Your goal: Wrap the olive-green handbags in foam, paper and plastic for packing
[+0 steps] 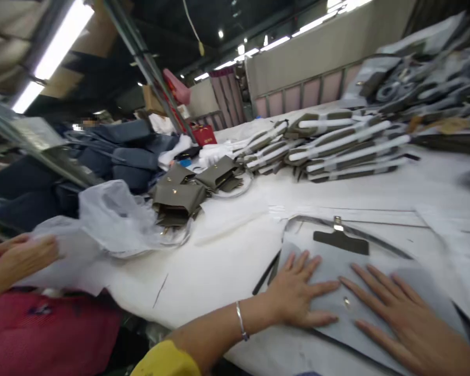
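Nearest edge of the white table (219,261):
- Left hand (297,295) has a yellow sleeve (164,361) at the elbow and a thin silver bracelet (241,321) on the wrist. It is palm down, fingers spread apart, gripping nothing, and lies flat on the flat pale grey wrapped bag (419,269).
- Right hand (407,318) is just beside it and placed the same way: palm down, fingers fanned out, resting on the same bag and closed on nothing.
- A small round metal stud (347,301) shows on the bag between the two hands' fingertips.
- Just past the fingers, a dark olive rectangular tab with a metal clasp (340,241) sits at the bag's far edge. The bag lies flat at the near right of the table.

Near left:
- A co-worker's hand (23,256) rests on a crumpled translucent white wrapping sheet (109,219). A red garment (43,334) is below it.

Mid table:
- A loose heap of small olive flap bags (180,197), some with round metal rings.
- Behind and to the left, a pile of navy blue bags (117,151).

Far:
- A slanting stack of olive pieces with white paper bands (337,141), right of centre.
- A red box (204,134).
- At far right, a blurred grey pile (426,78); its contents cannot be made out.
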Action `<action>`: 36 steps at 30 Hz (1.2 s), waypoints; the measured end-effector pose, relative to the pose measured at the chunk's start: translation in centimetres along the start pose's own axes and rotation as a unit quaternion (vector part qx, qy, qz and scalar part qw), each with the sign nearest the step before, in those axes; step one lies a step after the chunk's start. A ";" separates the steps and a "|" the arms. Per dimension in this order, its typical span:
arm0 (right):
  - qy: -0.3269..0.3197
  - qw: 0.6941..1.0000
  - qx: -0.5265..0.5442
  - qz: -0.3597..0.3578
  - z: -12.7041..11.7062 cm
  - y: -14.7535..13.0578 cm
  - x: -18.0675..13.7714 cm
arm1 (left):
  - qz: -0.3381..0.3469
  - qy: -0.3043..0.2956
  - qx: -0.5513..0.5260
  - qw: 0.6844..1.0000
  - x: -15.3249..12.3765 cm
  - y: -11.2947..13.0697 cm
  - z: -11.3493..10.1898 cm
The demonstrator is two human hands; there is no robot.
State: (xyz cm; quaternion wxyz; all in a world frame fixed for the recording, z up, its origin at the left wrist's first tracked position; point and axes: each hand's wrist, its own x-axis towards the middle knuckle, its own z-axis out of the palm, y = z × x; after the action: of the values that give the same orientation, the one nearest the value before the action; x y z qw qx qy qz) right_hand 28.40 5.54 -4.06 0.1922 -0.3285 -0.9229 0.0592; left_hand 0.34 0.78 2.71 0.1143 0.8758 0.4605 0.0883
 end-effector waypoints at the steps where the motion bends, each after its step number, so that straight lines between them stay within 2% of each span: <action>1: -0.038 0.999 -0.023 -0.003 -0.9 -0.4 0.6 | -0.001 -0.008 -0.019 1.000 0.2 -0.2 0.0; 5: -0.152 0.988 -0.013 0.040 -3.7 -1.9 1.5 | -0.001 -0.033 -0.053 0.998 0.2 -0.2 0.3; 8: -0.184 0.981 0.016 0.055 -4.9 -3.9 0.2 | 0.012 -0.047 -0.054 0.997 -1.4 0.9 0.8; 12: -0.134 0.989 0.023 0.064 -5.1 -6.7 -2.1 | 0.018 -0.026 -0.016 0.999 -4.1 2.6 1.8; 16: -0.105 0.993 0.016 0.048 -4.9 -7.4 -2.7 | 0.021 -0.001 0.024 0.999 -4.7 3.1 2.1; 22: -0.086 0.995 0.007 0.040 -5.3 -7.3 -2.5 | 0.044 0.022 0.077 0.996 -4.6 2.9 2.1; 26: -0.092 0.995 -0.031 0.022 -4.6 -6.6 -2.8 | 0.063 0.074 0.112 0.989 -4.3 1.9 2.9; 30: -0.055 0.997 -0.056 -0.002 -3.3 -5.3 -3.0 | 0.095 0.127 0.126 0.979 -3.4 0.4 3.9; 33: -0.015 0.998 -0.050 0.025 -3.1 -4.4 -2.4 | 0.114 0.144 0.121 0.976 -2.5 -0.6 3.8; 36: -0.016 0.997 -0.033 0.073 -3.5 -3.8 -1.3 | 0.110 0.132 0.114 0.979 -1.4 -1.0 2.8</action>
State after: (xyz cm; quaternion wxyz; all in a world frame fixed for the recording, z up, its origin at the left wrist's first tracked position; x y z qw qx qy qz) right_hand 28.51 1.67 -0.35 0.1620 -0.4002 -0.9007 0.0477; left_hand -0.46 -0.18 -0.35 -0.0584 0.9091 0.3793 0.1619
